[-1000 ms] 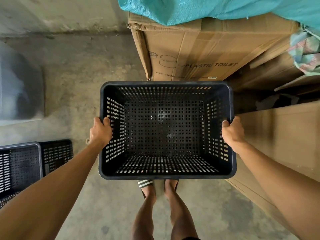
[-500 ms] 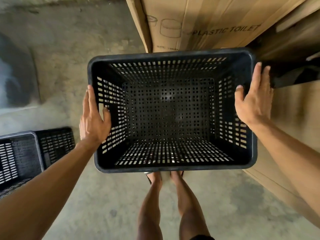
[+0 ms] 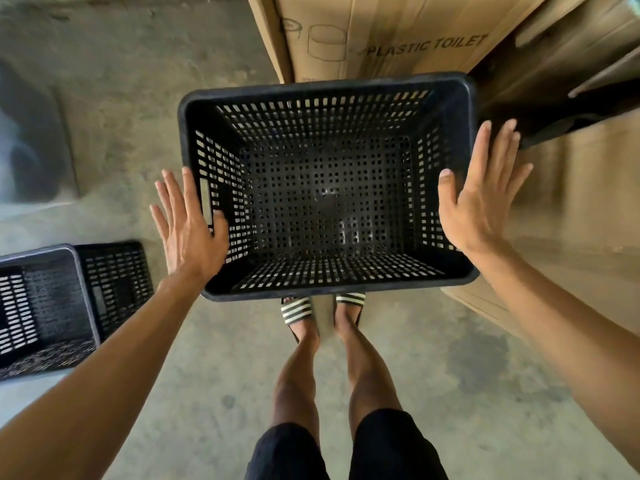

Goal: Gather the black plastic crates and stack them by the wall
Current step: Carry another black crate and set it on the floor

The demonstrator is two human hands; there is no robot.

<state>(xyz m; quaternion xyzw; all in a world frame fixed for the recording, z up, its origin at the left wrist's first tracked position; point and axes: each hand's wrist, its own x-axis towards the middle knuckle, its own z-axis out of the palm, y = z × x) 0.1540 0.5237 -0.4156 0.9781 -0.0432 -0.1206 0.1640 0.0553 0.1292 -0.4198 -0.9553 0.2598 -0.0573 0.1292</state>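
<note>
A black perforated plastic crate point(image 3: 325, 88) stands upright on the concrete floor right in front of my feet, its far rim against a cardboard box. My left hand point(image 3: 188, 230) is flat and spread beside the crate's left wall, its thumb just over the rim by the handle slot. On the other side, my right hand point(image 3: 479, 199) hovers over the right rim, fingers spread, gripping nothing. More black crates point(image 3: 52, 306) stand nested at the lower left edge of the view.
A large cardboard box point(image 3: 381, 36) printed "PLASTIC TOILET" stands behind the crate. More cardboard point(image 3: 581, 216) lines the right side. Bare concrete floor point(image 3: 121, 98) spreads to the left, with a grey blurred shape point(image 3: 31, 161) at the far left. My sandalled feet point(image 3: 322, 313) are just below the crate.
One second ago both hands gripped the crate's side rims. They have since opened and drawn off the sides, and the crate now rests lower, on the floor.
</note>
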